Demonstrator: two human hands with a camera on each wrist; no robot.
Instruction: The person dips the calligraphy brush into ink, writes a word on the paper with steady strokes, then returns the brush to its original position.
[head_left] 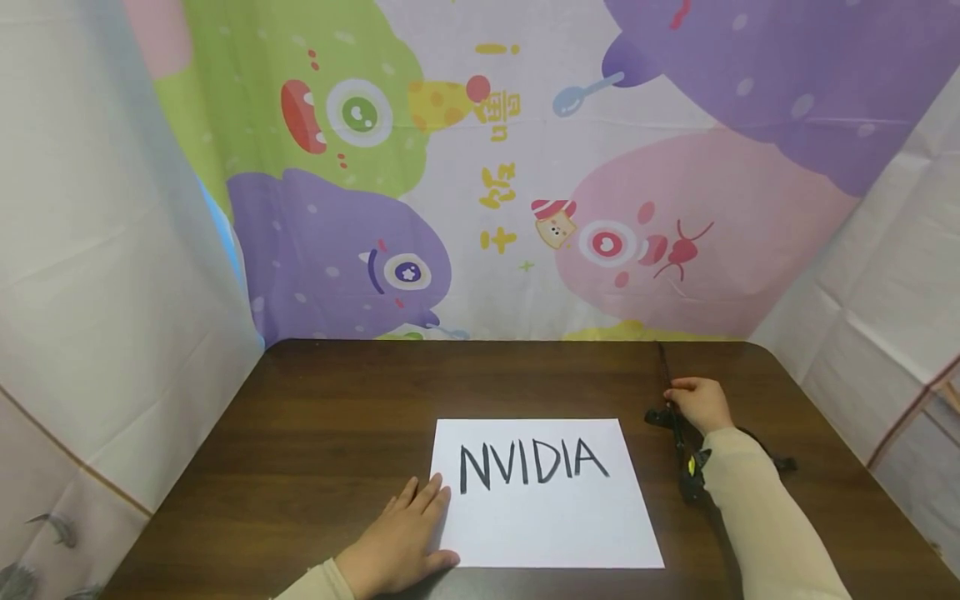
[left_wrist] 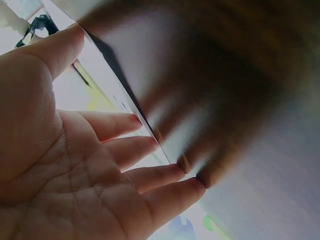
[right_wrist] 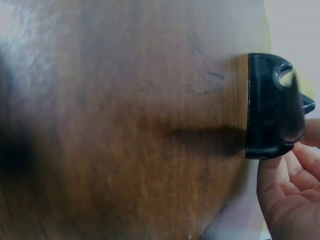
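A white sheet of paper with "NVIDIA" hand-lettered in thick black strokes lies on the table. My left hand rests at its left edge, fingers extended; in the left wrist view, the fingertips touch down along the paper's edge. To the right of the sheet, my right hand pinches a thin dark brush between thumb and fingers. Beside that hand stands a small black brush rest. The right wrist view shows this glossy, notched rest close up, with the brush's blurred dark end before it.
The dark wooden table has rounded far corners. Behind it hangs a curtain with cartoon monsters, and pale cloth hangs at the sides. A black wrist camera with its strap is on the right forearm.
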